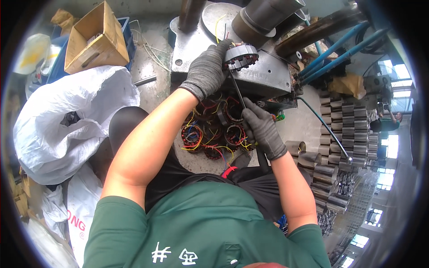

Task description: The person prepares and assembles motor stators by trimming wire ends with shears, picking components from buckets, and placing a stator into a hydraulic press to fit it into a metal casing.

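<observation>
My left hand (206,71), in a grey knit glove, grips a ring-shaped motor stator (241,56) by its left side. The stator has a bright metal outer band, dark notched insulation along its lower edge, and yellow, red and dark leads rising from it. In my right hand (264,128), also gloved, is a thin dark metal rod (237,89), slanting up to the stator's lower left edge. Whether its tip touches the stator I cannot tell. Below my hands lie several wound stators (192,136) with coloured leads, partly covered by my arms.
A heavy metal press base (178,64) with a dark cylinder (252,27) stands ahead. At left are a cardboard box (96,40) and a white woven sack (49,102). Stacked metal sleeves (348,129), blue bars (330,53) and a long rod (324,125) are at right.
</observation>
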The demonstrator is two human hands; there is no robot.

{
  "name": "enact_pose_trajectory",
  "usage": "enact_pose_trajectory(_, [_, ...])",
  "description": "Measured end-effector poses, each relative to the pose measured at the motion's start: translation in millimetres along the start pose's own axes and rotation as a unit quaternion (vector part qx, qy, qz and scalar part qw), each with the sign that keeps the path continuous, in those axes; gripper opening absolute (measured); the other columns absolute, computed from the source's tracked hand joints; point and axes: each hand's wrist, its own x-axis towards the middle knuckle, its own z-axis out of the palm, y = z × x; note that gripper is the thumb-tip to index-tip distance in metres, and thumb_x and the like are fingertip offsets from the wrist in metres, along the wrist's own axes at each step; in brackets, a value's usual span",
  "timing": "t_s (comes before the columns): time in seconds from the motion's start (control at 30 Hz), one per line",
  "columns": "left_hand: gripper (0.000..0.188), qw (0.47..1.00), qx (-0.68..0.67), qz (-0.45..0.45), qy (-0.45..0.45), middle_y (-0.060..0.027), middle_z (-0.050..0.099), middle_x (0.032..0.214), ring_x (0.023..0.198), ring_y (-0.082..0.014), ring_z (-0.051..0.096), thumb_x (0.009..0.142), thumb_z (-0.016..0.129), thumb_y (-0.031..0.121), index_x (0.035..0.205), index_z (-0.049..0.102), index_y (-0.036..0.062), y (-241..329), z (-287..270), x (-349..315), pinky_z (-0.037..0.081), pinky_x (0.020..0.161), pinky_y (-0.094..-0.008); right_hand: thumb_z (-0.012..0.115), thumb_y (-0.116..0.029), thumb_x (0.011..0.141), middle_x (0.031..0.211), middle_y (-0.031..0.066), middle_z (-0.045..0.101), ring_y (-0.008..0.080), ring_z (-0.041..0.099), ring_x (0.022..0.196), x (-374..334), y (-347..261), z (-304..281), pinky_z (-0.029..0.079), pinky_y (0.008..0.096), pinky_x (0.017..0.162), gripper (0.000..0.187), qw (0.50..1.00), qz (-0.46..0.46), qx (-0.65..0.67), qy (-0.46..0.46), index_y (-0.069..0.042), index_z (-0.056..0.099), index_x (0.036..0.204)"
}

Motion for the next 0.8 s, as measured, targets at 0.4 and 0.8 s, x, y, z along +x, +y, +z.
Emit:
enact_pose_trajectory(0.4, [0.071, 0.998, 0.05, -0.01, -0.046, -0.0213, 0.064, 0.12, 0.109, -0.0368, 0.065, 0.079, 0.074, 0.01, 0.143, 0.043, 0.0116, 6, -8, 6, 0.053, 0.093, -0.0438, 0.063, -0.021, 0.093, 0.103, 0.025, 0.067, 0.0401, 0.066, 0.094, 25, 14, -17, 0.053, 0.044, 0.084, 0.042, 0.834, -0.243, -0.458, 0.187, -0.015, 0.059, 0.135])
enact_pose_trajectory(0.8, [0.062, 0.997, 0.066, -0.003, -0.029, -0.023, 0.062, 0.117, 0.11, -0.039, 0.063, 0.078, 0.077, 0.009, 0.133, 0.049, 0.0122, 19, -1, 7, 0.053, 0.092, -0.048, 0.063, -0.016, 0.092, 0.101, 0.0232, 0.069, 0.0381, 0.067, 0.095, 44, 48, -15, 0.053, 0.0433, 0.084, 0.037, 0.782, -0.417, -0.427, 0.176, -0.007, 0.062, 0.128])
